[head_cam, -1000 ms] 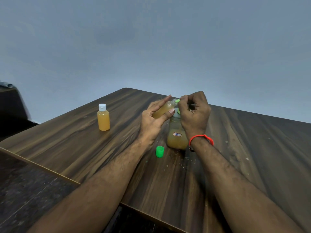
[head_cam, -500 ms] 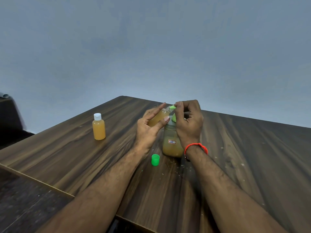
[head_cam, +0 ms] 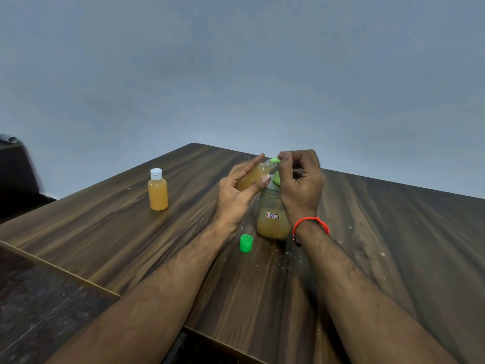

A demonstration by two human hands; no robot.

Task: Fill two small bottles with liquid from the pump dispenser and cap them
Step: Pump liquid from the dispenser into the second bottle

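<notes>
1. The left hand (head_cam: 237, 191) holds the second small bottle (head_cam: 250, 176) tilted, thumb pressed along its near side and fingers laid nearly straight along the far side, so its mouth points up at the green pump spout (head_cam: 274, 160). I take the tilt as a way to catch the liquid without lifting the dispenser.
2. The right hand (head_cam: 301, 179) is curled over the pump head, fingertips bunched on the green top; it looks set to press, though how hard it bears down I cannot tell.
3. The pump dispenser (head_cam: 273, 216) stands upright on the table (head_cam: 393, 232), about midway across and nearer the far corner than the near edge, its amber liquid partly down and a small label facing us.
4. The held bottle already shows amber most of the way up, so filling seems close to done.
5. A green cap (head_cam: 246, 243) stands on the table just beside the dispenser's base, on the near side, within easy reach of the left hand for capping.
6. The first small bottle (head_cam: 157, 190), full and wearing a white cap, stands well apart toward the table's left edge, out of the way.
7. Pale specks dot the wood around the dispenser.
</notes>
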